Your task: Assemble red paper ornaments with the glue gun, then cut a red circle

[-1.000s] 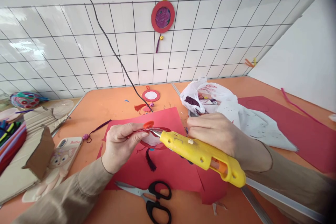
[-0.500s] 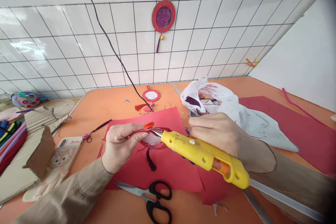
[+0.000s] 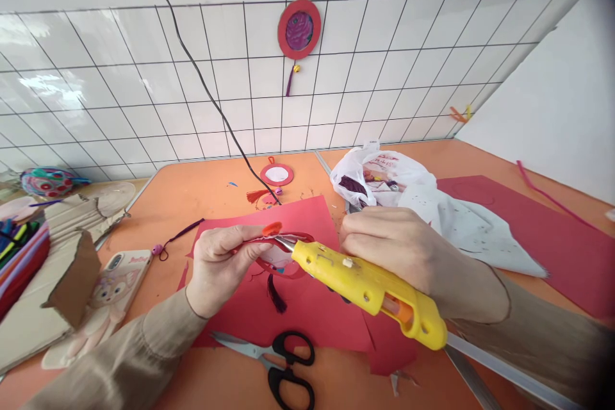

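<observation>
The widest open stretch of the desk (image 3: 192, 191) lies toward its far left corner, bounded nearer by a tasselled cord (image 3: 185, 234) and rightward by a cable (image 3: 223, 119), which rises slantwise and bars a low sweep along the far edge. Right of the middle, a plastic bag (image 3: 418, 182) blocks passage; beyond it, a bare strip runs toward the far right corner, crossed by a pink stem (image 3: 552, 200). Centrally, the left hand (image 3: 223, 266), its red-rimmed piece (image 3: 276, 259) and the glue gun (image 3: 369, 285) in the right hand (image 3: 394, 243) form a barrier. Scissors (image 3: 259, 352) leave a gap beside the left sleeve (image 3: 154, 343), widening toward the near edge.
</observation>
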Tool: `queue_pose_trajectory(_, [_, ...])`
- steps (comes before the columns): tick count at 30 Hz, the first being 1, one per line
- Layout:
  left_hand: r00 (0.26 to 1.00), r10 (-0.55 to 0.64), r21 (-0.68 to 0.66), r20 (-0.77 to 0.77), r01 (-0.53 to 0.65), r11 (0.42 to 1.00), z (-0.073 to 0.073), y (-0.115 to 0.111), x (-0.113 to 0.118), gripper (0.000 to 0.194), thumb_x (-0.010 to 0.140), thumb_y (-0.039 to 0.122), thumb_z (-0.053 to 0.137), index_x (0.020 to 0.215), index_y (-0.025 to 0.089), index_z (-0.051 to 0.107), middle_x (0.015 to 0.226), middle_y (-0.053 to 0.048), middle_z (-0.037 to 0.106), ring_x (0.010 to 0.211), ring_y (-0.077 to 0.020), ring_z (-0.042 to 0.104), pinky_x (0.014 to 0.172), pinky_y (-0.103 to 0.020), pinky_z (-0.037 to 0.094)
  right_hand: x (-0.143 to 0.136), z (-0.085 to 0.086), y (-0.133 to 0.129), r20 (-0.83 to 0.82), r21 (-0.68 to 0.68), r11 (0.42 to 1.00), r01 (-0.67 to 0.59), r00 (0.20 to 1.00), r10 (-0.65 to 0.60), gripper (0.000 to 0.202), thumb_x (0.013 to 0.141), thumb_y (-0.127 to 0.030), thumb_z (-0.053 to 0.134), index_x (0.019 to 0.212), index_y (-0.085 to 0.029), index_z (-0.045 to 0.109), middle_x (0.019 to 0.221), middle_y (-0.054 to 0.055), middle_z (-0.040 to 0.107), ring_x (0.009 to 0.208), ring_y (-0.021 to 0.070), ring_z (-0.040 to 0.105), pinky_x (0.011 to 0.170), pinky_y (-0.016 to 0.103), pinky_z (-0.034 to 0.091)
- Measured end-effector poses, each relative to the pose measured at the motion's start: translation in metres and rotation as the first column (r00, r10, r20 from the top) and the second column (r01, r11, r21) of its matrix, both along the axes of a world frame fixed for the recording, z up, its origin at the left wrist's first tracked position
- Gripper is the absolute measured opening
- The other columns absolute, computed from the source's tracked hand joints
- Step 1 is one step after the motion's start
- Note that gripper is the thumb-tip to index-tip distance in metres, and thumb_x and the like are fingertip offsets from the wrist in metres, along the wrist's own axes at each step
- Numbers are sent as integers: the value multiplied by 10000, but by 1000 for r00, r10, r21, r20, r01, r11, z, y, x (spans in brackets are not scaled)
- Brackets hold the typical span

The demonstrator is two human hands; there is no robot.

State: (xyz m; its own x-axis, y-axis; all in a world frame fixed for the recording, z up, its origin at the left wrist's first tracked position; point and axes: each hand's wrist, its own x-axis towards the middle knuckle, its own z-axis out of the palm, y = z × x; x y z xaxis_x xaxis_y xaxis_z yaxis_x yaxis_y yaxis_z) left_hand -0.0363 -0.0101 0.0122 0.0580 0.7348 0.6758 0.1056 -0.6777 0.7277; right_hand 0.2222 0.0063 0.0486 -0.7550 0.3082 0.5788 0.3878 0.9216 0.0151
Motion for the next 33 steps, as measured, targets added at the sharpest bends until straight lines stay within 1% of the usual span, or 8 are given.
queue_pose_trajectory(8, [999,28,-15,15,-28,999,-2,-1,-1,77,803,205,792,863,238,826,688,-7,800,508,-181,727,478,-244,609,1,-2,2,-6,41,999,14,1000,-13,284,860,-194,484,609,-198,352,632,-25,290,552,128,210,534,307,161])
queue_pose_trajectory(11, [1000,18,1,22,-18,1000,-2,0,-1,101,802,178,788,871,241,826,693,-6,802,505,-175,726,477,-231,605,1,-2,1,-8,44,999,15,1000,-15,290,862,-202,480,605,-196,346,630,-27,274,551,127,197,534,308,153])
queue_pose_trajectory(15, [999,15,7,43,-15,1000,-3,0,-1,131,794,146,789,878,239,828,729,-14,811,533,-181,742,509,-228,617,1,0,0,7,35,999,30,1000,-30,294,884,-199,464,603,-189,377,632,-25,275,554,127,208,537,307,156])
queue_pose_trajectory(18, [998,12,-20,54,-11,1000,-5,0,-1,157,790,129,789,885,248,828,731,-9,811,550,-187,750,521,-228,619,2,3,-1,33,16,1000,24,999,-24,288,909,-213,459,624,-186,428,638,-17,326,559,125,253,544,305,174])
queue_pose_trajectory(21, [998,5,-47,60,-2,999,-6,0,-1,174,796,124,781,884,267,827,710,5,806,570,-191,759,524,-224,619,3,5,-2,39,-24,999,25,999,-24,280,944,-235,442,675,-182,495,658,-2,419,564,123,312,550,303,203])
queue_pose_trajectory(25, [998,32,7,61,-33,999,-4,1,0,186,771,105,796,859,265,831,725,11,810,562,-172,755,544,-196,623,4,6,-2,45,-54,998,27,999,-24,287,981,-251,425,731,-180,545,716,24,526,598,125,411,567,299,258])
queue_pose_trajectory(29, [995,68,28,66,-70,997,-1,2,1,174,750,107,811,837,256,834,726,4,810,555,-165,748,555,-191,626,6,7,-1,45,-67,998,10,999,-7,288,1002,-279,434,767,-182,570,742,32,559,626,130,462,581,296,306])
queue_pose_trajectory(33, [996,63,19,60,-64,998,-1,2,1,174,764,115,802,855,260,835,740,0,813,559,-162,747,547,-185,619,7,7,-1,16,-84,996,-29,999,30,288,1014,-319,443,800,-190,588,760,36,577,632,135,484,589,295,341])
